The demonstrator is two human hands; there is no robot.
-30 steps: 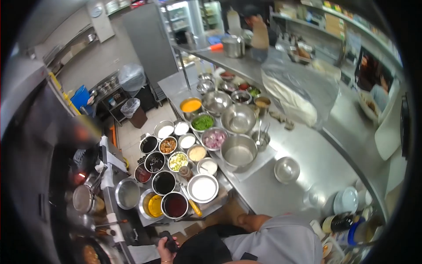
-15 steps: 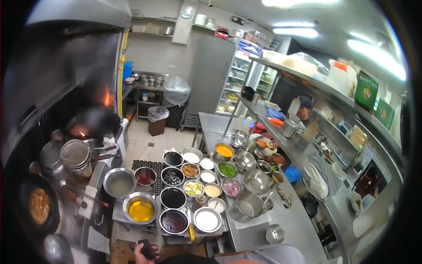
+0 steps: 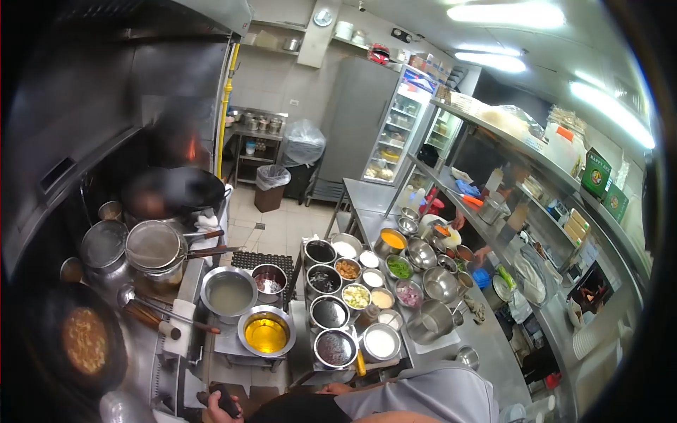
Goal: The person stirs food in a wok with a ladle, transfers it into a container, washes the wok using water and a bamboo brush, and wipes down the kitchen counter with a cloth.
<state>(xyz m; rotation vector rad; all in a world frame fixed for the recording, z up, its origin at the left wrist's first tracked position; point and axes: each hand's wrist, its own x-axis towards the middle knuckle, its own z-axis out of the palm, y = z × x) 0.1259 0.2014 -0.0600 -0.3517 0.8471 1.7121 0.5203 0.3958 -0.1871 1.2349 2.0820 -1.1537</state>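
Observation:
At the bottom edge my left hand [image 3: 224, 407] is closed around a dark, rounded object [image 3: 227, 403] whose kind I cannot make out. My right hand [image 3: 337, 388] shows only in part beside my grey shirt, below the pots; its fingers are mostly hidden. A yellow handle [image 3: 360, 364] pokes out between a pot of dark sauce [image 3: 335, 348] and a pot of white liquid [image 3: 381, 341]. Left of these stands a bowl of yellow oil [image 3: 266, 333]. On the stove at far left, a black wok [image 3: 113, 338] holds a browned, flat food [image 3: 86, 341].
Strainers [image 3: 154, 244] sit over pots beside a second wok [image 3: 176, 190], with a flame [image 3: 192, 146] behind it. A steel table [image 3: 451, 366] carries bowls of chopped ingredients. Across it, another person's hands [image 3: 482, 252] show beneath the shelf. A bin [image 3: 268, 194] stands at the back.
The whole view has shifted, so the pots and stove sit farther right. My left hand still grips the dark object. The other person's head is hidden now, and the flame looks smaller.

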